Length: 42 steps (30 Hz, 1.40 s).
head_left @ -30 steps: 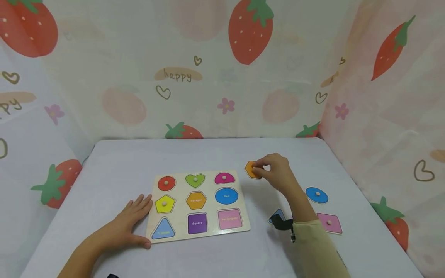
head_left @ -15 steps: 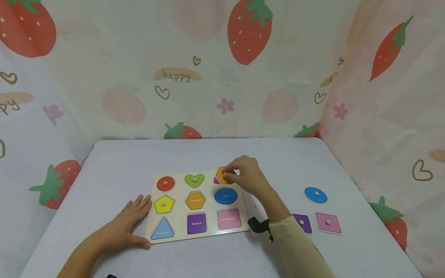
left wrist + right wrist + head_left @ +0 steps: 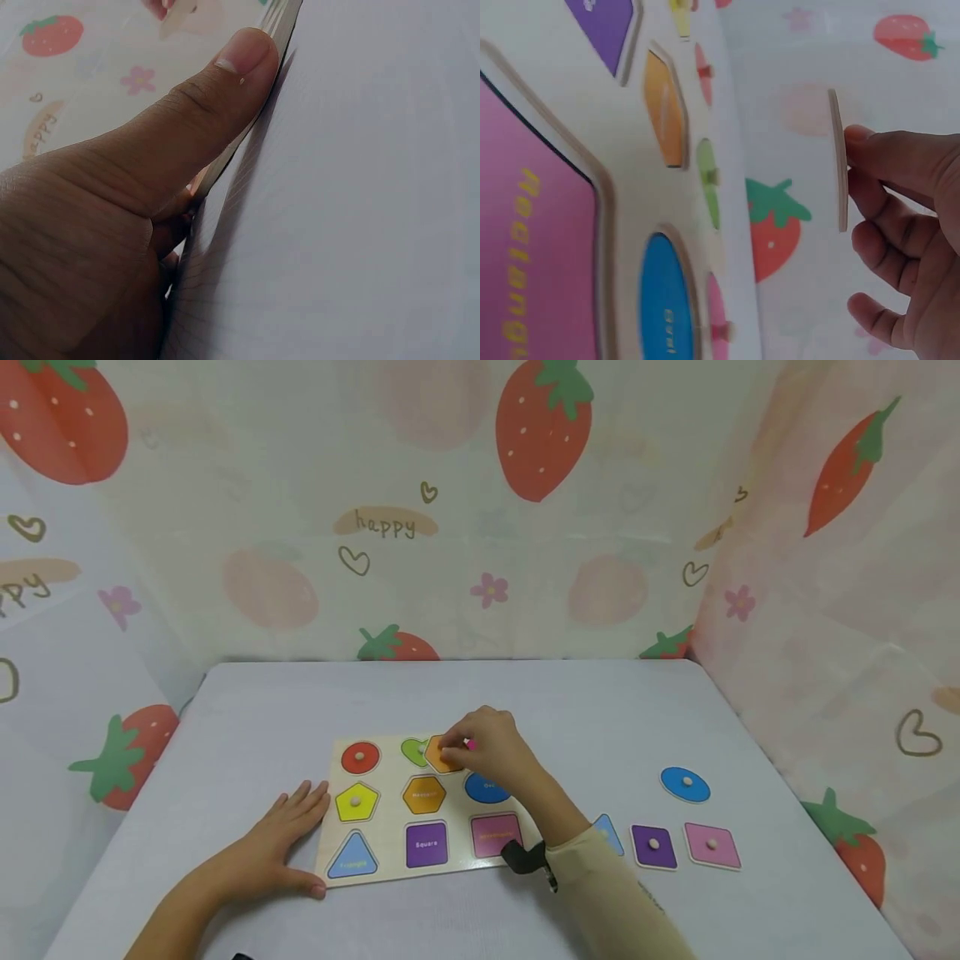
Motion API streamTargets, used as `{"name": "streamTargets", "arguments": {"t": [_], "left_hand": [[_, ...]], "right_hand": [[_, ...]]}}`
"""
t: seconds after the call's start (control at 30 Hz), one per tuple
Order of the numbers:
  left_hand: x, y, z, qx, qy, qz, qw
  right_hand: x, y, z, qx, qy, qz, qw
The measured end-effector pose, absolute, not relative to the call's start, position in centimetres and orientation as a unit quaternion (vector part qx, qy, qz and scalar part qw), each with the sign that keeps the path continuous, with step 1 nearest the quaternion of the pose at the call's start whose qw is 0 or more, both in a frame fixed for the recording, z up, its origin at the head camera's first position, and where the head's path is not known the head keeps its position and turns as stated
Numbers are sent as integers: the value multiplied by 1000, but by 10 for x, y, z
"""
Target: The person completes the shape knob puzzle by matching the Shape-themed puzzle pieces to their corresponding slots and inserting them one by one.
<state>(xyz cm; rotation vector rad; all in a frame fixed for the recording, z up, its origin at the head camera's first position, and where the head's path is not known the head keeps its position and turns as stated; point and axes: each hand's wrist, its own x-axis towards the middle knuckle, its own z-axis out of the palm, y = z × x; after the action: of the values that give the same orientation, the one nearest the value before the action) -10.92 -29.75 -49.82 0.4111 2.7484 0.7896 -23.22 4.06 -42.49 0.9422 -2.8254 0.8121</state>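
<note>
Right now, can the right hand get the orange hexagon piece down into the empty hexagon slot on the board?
Probably yes. The right hand holds the orange hexagon piece lifted above the board, just behind the hexagon slot, which lies uncovered. The left hand rests at the board's left edge, clear of it.

The right hand point(image 3: 491, 750) hides much of the pink piece point(image 3: 471, 744) and blue oval slot point(image 3: 486, 788)

Orange hexagon piece point(image 3: 441, 755), pale wooden puzzle board point(image 3: 390, 810), strawberry-printed pink backdrop point(image 3: 540, 527)

Head camera looks down from afar; wrist cameras sit close; all share the puzzle board point(image 3: 390, 810).
</note>
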Motion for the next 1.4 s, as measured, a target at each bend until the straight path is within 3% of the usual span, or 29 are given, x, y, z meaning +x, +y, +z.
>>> {"name": "streamTargets", "arguments": {"t": [0.27,0.6,1.4], "left_hand": [[-109,-297,-498,144,944,269,125],[-108,-297,-498,135,945,273,121],[-106,-298,-499,149,945,271,108]], "right_hand": [[-231,29,-439,339,-910,237,23],[-228,15,-453,321,-917,235,-27],[-224,4,-482,301,-926,223,-50]]}}
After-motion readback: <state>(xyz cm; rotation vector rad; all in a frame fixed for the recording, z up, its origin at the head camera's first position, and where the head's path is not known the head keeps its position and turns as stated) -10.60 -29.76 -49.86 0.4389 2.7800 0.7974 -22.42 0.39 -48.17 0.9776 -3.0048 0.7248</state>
